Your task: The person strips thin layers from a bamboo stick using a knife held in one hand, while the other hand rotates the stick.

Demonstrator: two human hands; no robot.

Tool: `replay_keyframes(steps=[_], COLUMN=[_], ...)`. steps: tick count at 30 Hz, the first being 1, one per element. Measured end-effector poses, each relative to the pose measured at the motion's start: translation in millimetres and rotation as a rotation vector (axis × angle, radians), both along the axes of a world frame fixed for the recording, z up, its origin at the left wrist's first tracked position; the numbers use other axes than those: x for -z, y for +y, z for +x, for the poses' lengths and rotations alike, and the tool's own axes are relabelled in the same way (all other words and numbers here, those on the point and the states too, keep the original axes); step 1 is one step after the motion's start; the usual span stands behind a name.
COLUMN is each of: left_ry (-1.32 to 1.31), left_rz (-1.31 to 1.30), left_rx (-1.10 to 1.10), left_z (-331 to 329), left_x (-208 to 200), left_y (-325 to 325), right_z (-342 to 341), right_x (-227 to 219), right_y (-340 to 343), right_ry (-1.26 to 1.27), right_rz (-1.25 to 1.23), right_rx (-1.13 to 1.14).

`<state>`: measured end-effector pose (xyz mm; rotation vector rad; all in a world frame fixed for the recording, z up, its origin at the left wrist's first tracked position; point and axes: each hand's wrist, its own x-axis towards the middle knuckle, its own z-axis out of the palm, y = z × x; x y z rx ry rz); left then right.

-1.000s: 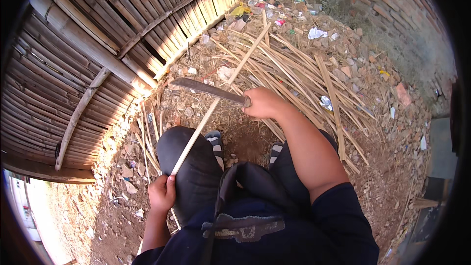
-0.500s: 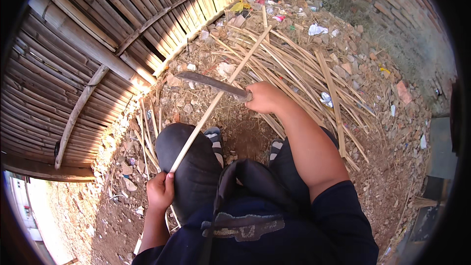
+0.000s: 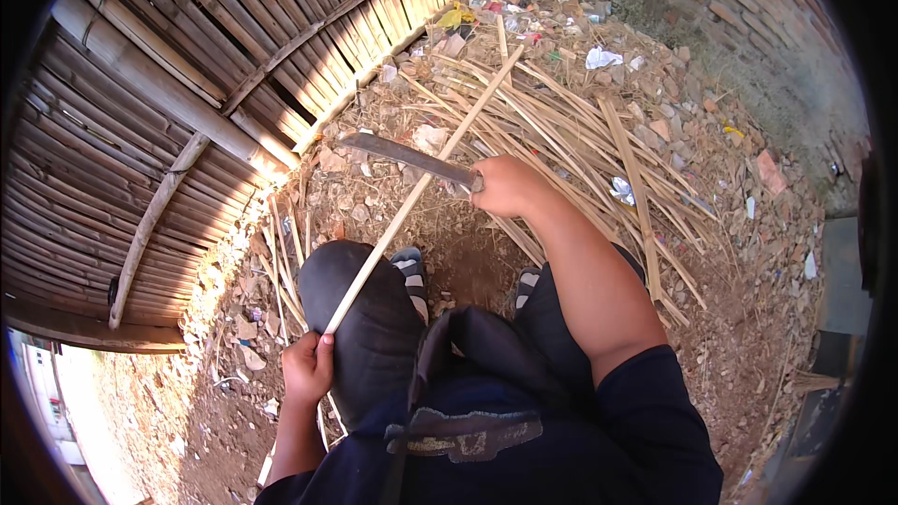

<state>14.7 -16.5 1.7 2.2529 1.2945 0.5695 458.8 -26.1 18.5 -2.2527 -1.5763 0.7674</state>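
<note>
My left hand is closed round the near end of a long pale bamboo strip, beside my left knee. The strip slants up and away over that knee, and its far end reaches above the pile on the ground. In my right hand is the handle of a machete, gripped in a fist. Its dark blade points left and crosses the strip around the strip's middle, with the strip passing over the blade. Whether the edge touches the strip I cannot tell.
A heap of split bamboo strips lies ahead and to the right on stony, littered ground. A bamboo slat wall stands at left, a brick wall at far right. More strips lie left of my left knee.
Both hands keep their holds, and the machete and strip stay crossed. The machete and the strip's far end have shifted very slightly right in the picture.
</note>
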Motion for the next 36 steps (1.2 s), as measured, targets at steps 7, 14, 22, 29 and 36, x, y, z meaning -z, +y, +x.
replay_keyframes(steps=[7,14,22,29,36], left_ry=[0.159,0.304,0.245,0.078,0.224], left_rz=[0.019,-0.051,-0.091,-0.312,-0.105], left_rx=[-0.016,0.085,0.159,0.138,0.112], left_z=[-0.6,6.5,-4.0,-9.1,2.1], left_x=[-23.2,-38.9,-25.4,-22.2,-25.0], left_y=[-16.2,-24.4,-8.6,1.4,-8.7], right_z=[-28.2,-18.8,-37.0,-8.6,-46.1], right_x=[-25.7,-26.9,-11.0,-3.5,-4.0], right_y=[-19.4,-29.4,-21.7,-7.2,-14.8], right_ry=[-0.040,-0.120,0.001,0.051,-0.002], right_rz=[0.024,-0.027,0.063,0.063,0.072], right_rx=[-0.205,-0.204,-0.425,-0.102,-0.451])
